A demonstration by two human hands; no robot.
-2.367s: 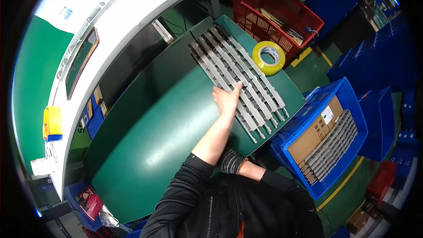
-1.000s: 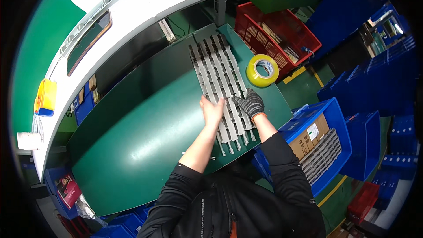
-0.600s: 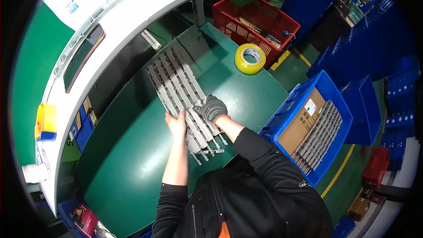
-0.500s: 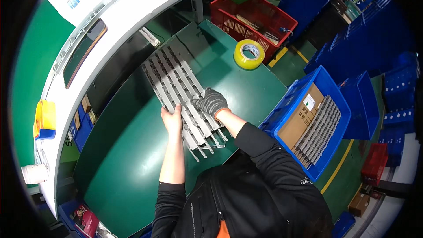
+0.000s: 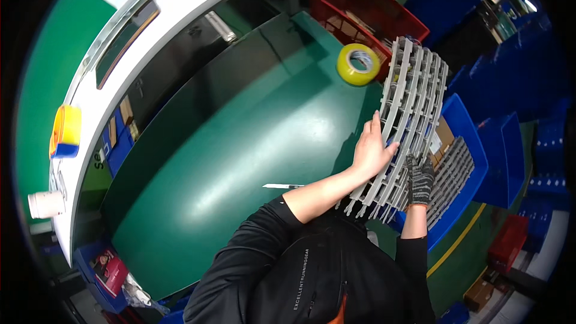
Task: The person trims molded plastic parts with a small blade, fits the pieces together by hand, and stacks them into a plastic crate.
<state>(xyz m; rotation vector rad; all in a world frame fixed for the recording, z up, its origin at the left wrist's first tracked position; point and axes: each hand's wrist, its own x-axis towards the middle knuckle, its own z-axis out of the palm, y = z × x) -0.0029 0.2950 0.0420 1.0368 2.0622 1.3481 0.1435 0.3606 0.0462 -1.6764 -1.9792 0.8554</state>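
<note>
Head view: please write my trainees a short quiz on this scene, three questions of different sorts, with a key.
1. Which hand is gloved?
2. True or false: the yellow tape roll lies on the green table.
3. Fill in: both in hand and in the blue bin are ____.

Key:
1. The right hand; the left hand is bare.
2. True.
3. grey strips

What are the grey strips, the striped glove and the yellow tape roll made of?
Grey strips: probably moulded plastic with a dull finish, judging by their even colour and repeated notches; coated metal remains possible.
Glove: seemingly knitted yarn, soft and matte, from its flecked, banded surface.
Tape roll: likely thin plastic film, smooth and shiny; the core's material is unclear.
</note>
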